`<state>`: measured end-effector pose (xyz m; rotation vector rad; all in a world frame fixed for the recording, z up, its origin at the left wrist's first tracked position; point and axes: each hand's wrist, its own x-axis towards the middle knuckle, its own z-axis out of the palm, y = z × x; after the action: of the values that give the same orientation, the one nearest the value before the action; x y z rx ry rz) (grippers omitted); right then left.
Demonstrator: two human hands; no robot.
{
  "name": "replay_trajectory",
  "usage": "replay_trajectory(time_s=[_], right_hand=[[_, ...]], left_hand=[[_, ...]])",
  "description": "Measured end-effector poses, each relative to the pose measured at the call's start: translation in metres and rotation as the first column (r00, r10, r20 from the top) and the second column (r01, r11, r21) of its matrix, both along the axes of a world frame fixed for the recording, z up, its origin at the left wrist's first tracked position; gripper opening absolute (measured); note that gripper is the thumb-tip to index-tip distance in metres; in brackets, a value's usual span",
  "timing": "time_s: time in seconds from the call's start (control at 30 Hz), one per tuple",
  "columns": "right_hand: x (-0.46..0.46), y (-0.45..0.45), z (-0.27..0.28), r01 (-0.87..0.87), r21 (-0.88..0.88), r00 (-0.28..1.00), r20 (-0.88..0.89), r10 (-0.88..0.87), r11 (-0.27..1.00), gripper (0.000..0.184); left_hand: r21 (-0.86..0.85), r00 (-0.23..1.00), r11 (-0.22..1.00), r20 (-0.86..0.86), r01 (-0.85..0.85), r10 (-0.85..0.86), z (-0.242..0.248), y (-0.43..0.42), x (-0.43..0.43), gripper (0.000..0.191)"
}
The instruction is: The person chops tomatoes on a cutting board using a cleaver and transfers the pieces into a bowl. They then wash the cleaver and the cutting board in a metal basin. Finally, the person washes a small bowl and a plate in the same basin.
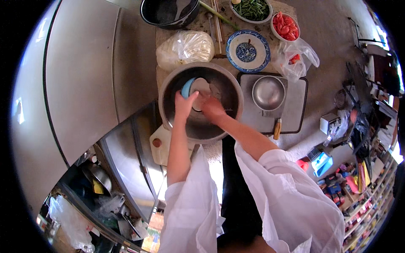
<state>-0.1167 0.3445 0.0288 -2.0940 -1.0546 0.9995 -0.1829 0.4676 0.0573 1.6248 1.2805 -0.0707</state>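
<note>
A wide metal basin (pixel 235 88) lies before me with both hands reaching inside it. My left hand (pixel 184 102) grips a bowl (pixel 187 87) with a blue outside and a pale inside, thumb over the rim. The bowl is tilted, its mouth turned to the right. My right hand (pixel 213 107) is at the mouth of the bowl. Its fingers are blurred and partly hidden, so whether they pinch anything is unclear. Some water seems to lie in the basin around the bowl.
Behind the basin are a bag of noodles (pixel 190 47), a blue-rimmed plate (pixel 248 51), chopsticks (pixel 217 25) and a black pot (pixel 171 14). Chopped greens (pixel 253 10) and cut tomatoes (pixel 285 27) fill bowls. At right, a cutting board (pixel 292 104) bears a steel bowl (pixel 269 93) and a wooden-handled knife (pixel 277 129).
</note>
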Motion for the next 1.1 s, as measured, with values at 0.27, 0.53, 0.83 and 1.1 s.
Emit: replay_trajectory(time_s=[0.27, 0.53, 0.83, 1.1], right_hand=[[-0.03, -0.019, -0.03, -0.137, 0.327, 0.986, -0.045, 0.16, 0.935, 0.051], [-0.031, -0.013, 0.013, -0.105, 0.256, 0.979, -0.144, 0.145, 0.961, 0.043], [-0.02, -0.018, 0.004, -0.234, 0.309, 0.969, 0.004, 0.245, 0.922, 0.053], [0.011, -0.018, -0.02, -0.488, 0.052, 0.711, 0.603, 0.363, 0.871, 0.036]], left_hand=[[0.052, 0.931, 0.946, 0.203, -0.32, 0.304, -0.042, -0.025, -0.028, 0.054], [0.202, 0.946, 0.926, 0.119, -0.32, 0.301, -0.035, -0.019, -0.022, 0.049], [0.156, 0.949, 0.936, 0.044, -0.316, 0.313, -0.037, -0.01, -0.017, 0.052], [0.188, 0.955, 0.948, -0.096, -0.258, 0.279, -0.023, -0.007, -0.004, 0.06]])
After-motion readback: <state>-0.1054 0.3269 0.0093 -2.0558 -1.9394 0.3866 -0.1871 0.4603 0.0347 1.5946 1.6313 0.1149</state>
